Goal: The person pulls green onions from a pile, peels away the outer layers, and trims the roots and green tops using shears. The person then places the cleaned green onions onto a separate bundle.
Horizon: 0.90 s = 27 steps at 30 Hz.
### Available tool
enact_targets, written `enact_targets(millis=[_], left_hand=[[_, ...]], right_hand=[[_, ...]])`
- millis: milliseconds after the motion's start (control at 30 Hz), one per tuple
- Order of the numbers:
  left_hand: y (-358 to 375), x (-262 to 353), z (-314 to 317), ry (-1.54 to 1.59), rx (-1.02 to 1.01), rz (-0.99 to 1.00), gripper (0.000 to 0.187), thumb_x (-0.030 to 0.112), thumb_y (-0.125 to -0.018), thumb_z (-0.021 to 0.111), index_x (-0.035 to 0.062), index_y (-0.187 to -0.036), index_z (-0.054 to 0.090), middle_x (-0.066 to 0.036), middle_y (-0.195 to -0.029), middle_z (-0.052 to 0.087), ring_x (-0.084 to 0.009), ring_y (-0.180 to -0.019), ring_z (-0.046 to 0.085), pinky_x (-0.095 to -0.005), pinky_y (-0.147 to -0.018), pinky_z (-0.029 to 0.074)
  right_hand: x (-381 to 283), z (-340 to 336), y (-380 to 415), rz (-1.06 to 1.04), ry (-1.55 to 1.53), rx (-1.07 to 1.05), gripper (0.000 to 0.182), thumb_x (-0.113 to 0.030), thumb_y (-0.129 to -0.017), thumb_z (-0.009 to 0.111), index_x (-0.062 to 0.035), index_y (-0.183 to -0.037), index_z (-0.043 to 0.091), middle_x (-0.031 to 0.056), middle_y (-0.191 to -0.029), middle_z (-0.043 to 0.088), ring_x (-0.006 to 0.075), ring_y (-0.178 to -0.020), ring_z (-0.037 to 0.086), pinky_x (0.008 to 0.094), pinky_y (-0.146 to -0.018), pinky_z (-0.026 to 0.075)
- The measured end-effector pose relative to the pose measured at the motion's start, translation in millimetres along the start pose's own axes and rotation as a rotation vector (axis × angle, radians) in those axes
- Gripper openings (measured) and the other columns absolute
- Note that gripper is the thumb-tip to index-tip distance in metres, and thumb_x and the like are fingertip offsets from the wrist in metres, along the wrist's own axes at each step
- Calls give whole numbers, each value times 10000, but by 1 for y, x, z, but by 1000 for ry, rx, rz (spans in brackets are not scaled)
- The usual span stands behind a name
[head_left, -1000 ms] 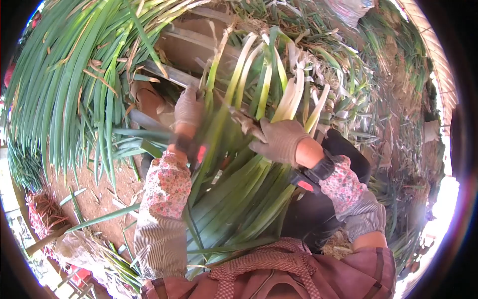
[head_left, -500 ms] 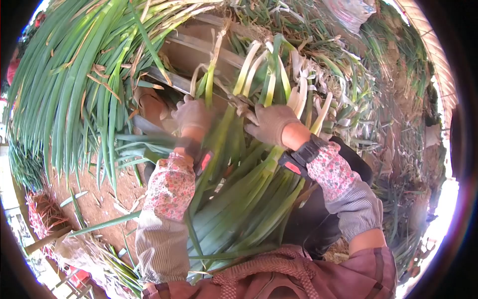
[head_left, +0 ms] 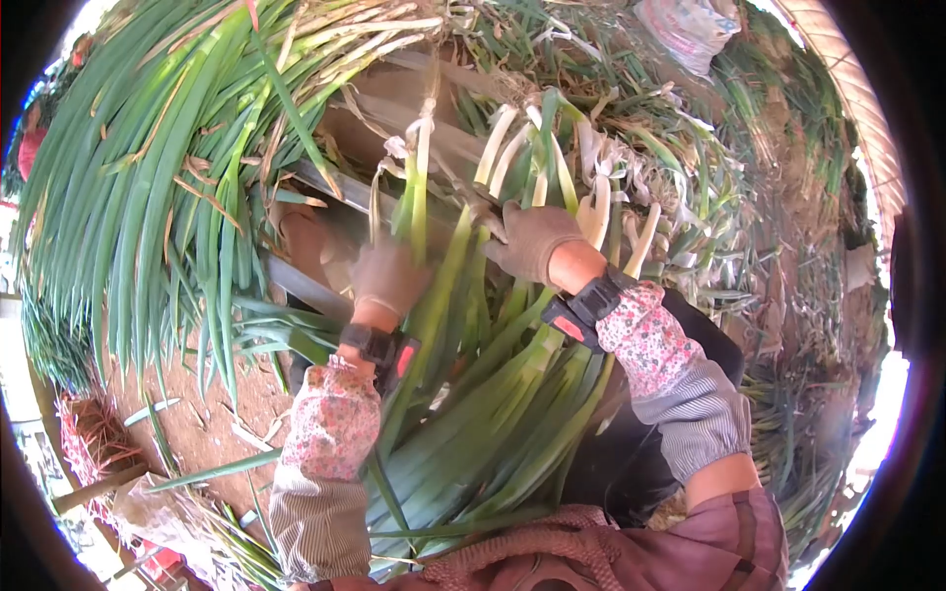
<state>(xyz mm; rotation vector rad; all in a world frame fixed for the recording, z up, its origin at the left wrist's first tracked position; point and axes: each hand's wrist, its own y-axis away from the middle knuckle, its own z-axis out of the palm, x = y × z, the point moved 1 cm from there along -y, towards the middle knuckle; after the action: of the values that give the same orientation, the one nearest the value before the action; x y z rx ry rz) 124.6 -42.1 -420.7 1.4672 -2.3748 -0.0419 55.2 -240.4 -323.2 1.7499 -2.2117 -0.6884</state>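
My left hand (head_left: pixel 386 276), gloved and blurred by motion, is closed around a green onion (head_left: pixel 420 187). Its pale root end points up, away from me. To the right, my gloved right hand (head_left: pixel 537 242) has its fingers curled together around a small brownish thing whose kind I cannot make out. Beside and beyond that hand, white stems (head_left: pixel 501 143) of more green onions stick up. Their long green leaves (head_left: pixel 473 424) lie across my lap below both hands.
A large pile of green onions (head_left: pixel 128 197) lies at the left. Metal rails (head_left: pixel 305 286) run behind my left hand. Peeled leaves and scraps (head_left: pixel 680 167) cover the ground at right, with a white plastic sack (head_left: pixel 690 30) at the top. Red netting (head_left: pixel 84 433) sits at lower left.
My left hand has moved down toward me, with the green onion shifting the same way. My right hand has barely moved.
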Motion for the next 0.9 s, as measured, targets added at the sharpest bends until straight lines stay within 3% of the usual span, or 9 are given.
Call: enact_targets(millis=[200,400,533,633,733,767,900], left_hand=[[8,-1,-8,62,-58,39,438,447,-748,713,91,-1000,752,-154,-1134,628,-381,-1093,605,-539,-905,465],[9,-5,-12,77,-163,68,435,437,-746,716,102,-1021,754,-170,-1128,628,-393,-1063,616,-556,-897,463],[11,-9,-13,140,-210,75,435,424,-744,712,93,-1023,748,-174,-1119,632,-400,-1050,617,-517,-908,478],[14,-4,-13,177,-255,98,439,415,-739,711,80,-1021,740,-175,-1117,633,-399,-1056,615,-482,-911,490],[16,-2,-9,155,-264,119,444,407,-734,710,67,-1019,730,-176,-1107,634,-399,-1054,616,-468,-902,498],[15,-2,-10,166,-269,125,446,405,-733,710,63,-1019,727,-178,-1099,635,-402,-1048,618,-470,-898,500],[14,-6,-6,207,-279,148,447,398,-732,706,47,-1009,716,-193,-1066,639,-411,-1015,624,-469,-884,502]], right_hand=[[6,-8,-18,3,-35,109,532,-447,-938,512,-25,-1232,645,197,-1127,696,360,-1029,684,443,-909,528],[7,-17,-53,44,-50,29,518,-453,-928,527,-21,-1164,687,193,-1102,709,353,-1018,688,438,-907,528],[-3,-19,-57,7,-21,20,512,-455,-935,513,-37,-1170,693,191,-1091,709,348,-1006,688,437,-886,534],[4,-11,-63,-79,-9,137,525,-461,-940,492,-70,-1248,658,186,-1091,708,347,-998,688,441,-876,535],[7,-9,-59,58,-23,13,544,-468,-944,475,-105,-1329,603,179,-1101,706,348,-992,686,446,-876,536],[13,-6,-52,-35,-13,89,574,-474,-939,476,-99,-1365,563,177,-1111,706,349,-994,686,446,-882,534],[27,3,-31,152,-49,19,513,-451,-952,465,-158,-1356,583,169,-1138,688,347,-1028,680,453,-891,534]])
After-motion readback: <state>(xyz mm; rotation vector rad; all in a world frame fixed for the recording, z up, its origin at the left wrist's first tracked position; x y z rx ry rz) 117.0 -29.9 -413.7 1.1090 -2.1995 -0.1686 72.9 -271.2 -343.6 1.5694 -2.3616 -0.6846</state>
